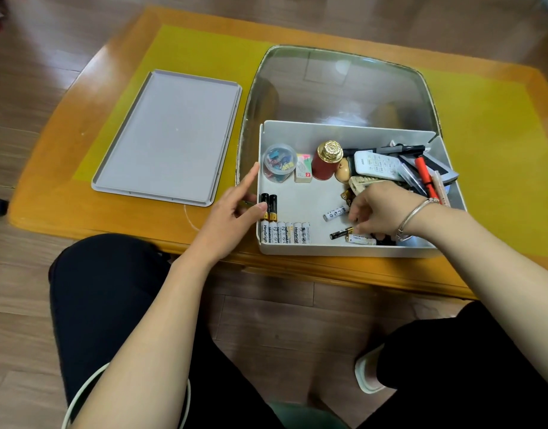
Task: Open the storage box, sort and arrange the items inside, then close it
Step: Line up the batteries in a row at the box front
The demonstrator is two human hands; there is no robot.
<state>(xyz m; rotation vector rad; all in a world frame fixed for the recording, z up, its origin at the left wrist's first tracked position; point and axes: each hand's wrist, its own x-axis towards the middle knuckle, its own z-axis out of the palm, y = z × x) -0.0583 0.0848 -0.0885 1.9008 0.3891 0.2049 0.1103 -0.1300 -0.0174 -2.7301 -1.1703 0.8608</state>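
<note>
A person is sitting at the near edge of a wooden surface (65, 193), and the open storage box (353, 250) is resting at that near edge, toward the right. Its grey lid (170, 134) is lying flat to the box's left, apart from it. The left hand (235, 209) is hovering at the box's left wall, fingers (249, 178) loosely spread and gripping nothing, the thumb lying just beside two black batteries (268, 206). Below them, a row of white batteries (285, 233) is lining the near left corner of the box. The right hand (381, 209), wearing a bracelet, is reaching into the box with curled fingers; whether they are pinching anything cannot be told. Loose batteries (336, 213) are lying just beside it. A clip jar (279, 162), a red bottle (325, 162) and a remote (379, 165) are sitting further back.
</note>
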